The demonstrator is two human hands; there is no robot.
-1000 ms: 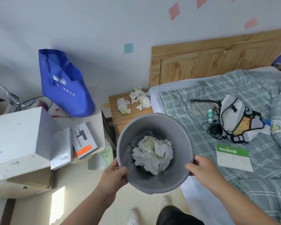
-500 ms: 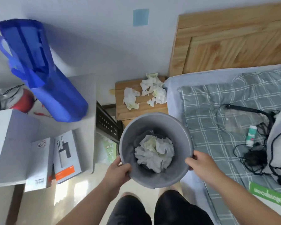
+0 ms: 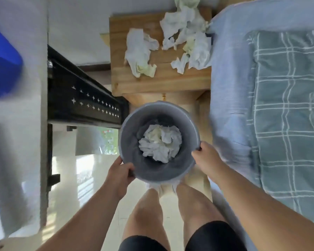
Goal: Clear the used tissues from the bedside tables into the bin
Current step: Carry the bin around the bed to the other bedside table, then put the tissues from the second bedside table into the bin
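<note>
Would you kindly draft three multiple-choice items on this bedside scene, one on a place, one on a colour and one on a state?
1. Where do the loose tissues lie?
A. on the wooden bedside table
B. on a chair
C. in an open drawer

2. What colour is the bin?
A. red
B. grey
C. green

3. How do the left hand and the right hand stand to the bin?
A. both hang away from it
B. only one touches it
C. both grip its rim

Answers:
1 A, the crumpled pieces lie on the wooden top.
2 B, its wall and rim are grey.
3 C, a hand grips the rim on each side.
</note>
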